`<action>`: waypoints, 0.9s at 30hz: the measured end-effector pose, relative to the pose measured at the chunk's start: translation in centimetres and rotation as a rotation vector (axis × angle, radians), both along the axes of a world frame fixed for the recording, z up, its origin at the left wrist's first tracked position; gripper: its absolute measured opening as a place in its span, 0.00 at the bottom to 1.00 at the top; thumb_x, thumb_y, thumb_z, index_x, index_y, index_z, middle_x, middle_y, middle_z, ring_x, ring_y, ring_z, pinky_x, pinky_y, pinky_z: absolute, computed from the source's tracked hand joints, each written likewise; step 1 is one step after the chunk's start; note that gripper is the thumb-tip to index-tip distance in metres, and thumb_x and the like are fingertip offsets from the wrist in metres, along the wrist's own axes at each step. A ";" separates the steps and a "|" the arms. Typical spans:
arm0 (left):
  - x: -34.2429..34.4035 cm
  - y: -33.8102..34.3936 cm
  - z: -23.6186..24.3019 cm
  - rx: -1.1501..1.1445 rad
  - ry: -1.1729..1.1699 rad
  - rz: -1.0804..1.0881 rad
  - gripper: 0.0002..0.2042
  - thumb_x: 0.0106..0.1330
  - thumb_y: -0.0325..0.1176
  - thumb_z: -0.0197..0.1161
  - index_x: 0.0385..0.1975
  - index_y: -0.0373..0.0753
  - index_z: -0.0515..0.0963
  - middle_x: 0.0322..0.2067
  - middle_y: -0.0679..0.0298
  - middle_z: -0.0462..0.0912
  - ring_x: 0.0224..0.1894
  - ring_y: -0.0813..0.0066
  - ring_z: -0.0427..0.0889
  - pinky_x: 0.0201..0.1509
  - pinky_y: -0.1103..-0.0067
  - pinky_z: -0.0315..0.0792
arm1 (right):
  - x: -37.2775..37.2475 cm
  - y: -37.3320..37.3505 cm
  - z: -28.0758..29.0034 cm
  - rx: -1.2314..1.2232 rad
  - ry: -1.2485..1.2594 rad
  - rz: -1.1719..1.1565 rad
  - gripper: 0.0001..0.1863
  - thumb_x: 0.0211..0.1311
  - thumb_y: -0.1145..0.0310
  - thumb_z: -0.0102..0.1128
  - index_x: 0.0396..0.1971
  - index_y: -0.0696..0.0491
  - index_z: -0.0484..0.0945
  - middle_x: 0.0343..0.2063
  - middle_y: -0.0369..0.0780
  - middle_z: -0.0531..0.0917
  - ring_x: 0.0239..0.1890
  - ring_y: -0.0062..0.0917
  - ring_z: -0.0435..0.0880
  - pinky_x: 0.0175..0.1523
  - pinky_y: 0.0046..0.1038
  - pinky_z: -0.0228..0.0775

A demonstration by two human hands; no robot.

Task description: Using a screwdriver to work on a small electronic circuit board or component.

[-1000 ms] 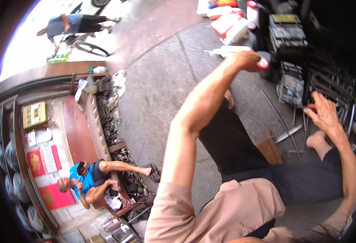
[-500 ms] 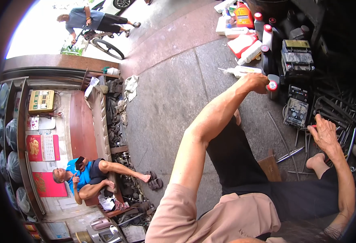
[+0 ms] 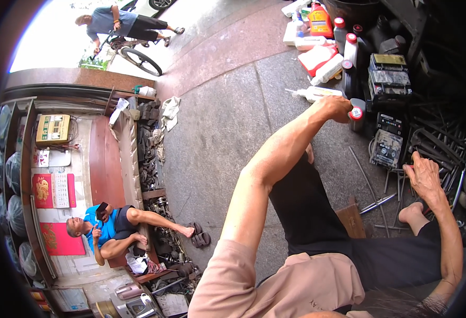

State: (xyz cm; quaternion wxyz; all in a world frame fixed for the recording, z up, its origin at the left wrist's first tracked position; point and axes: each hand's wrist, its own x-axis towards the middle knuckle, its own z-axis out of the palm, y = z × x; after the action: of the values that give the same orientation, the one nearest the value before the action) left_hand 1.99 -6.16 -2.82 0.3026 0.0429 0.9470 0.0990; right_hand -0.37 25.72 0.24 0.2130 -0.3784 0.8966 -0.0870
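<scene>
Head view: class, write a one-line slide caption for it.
Seated on the pavement, a person closes the left hand on a red-capped dark bottle while the right hand rests among metal rods.

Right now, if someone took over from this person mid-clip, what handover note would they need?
Left hand: arm stretched forward, fingers closed around a dark bottle with a red cap standing on the concrete floor.
Right hand: open, resting on the pile of metal rods and spokes, gripping nothing visible.
Nearby: black batteries right of the bottle; white and orange containers beyond.
Done: bottle reached and grasped.
Left: bottle not yet lifted; cap on.
</scene>
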 end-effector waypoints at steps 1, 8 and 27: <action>0.0 0.0 0.0 0.008 -0.003 0.011 0.16 0.50 0.39 0.58 0.38 0.40 0.78 0.39 0.57 0.80 0.45 0.61 0.77 0.47 0.72 0.71 | -0.2 0.0 -0.2 0.047 -0.021 -0.021 0.16 0.48 0.69 0.60 0.33 0.58 0.65 0.26 0.49 0.74 0.33 0.45 0.74 0.38 0.41 0.63; 0.0 0.0 -0.2 -0.004 0.014 0.019 0.16 0.50 0.40 0.59 0.37 0.40 0.79 0.38 0.56 0.80 0.44 0.61 0.78 0.47 0.71 0.72 | -0.2 0.4 0.2 -0.119 0.035 0.138 0.22 0.42 0.69 0.62 0.36 0.58 0.63 0.35 0.49 0.70 0.34 0.46 0.73 0.37 0.40 0.64; -0.4 -0.9 0.0 0.096 0.218 0.104 0.38 0.52 0.37 0.59 0.62 0.33 0.47 0.36 0.40 0.77 0.43 0.50 0.77 0.45 0.65 0.70 | 0.2 0.2 1.1 -0.093 0.007 0.045 0.18 0.53 0.60 0.55 0.35 0.58 0.64 0.28 0.48 0.74 0.33 0.44 0.75 0.40 0.41 0.64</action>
State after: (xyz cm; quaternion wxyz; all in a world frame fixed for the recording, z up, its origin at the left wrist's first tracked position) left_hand 1.56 -7.05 -2.84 0.1897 0.0188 0.9694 0.1545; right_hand -0.20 25.92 1.36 0.1939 -0.4084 0.8836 -0.1222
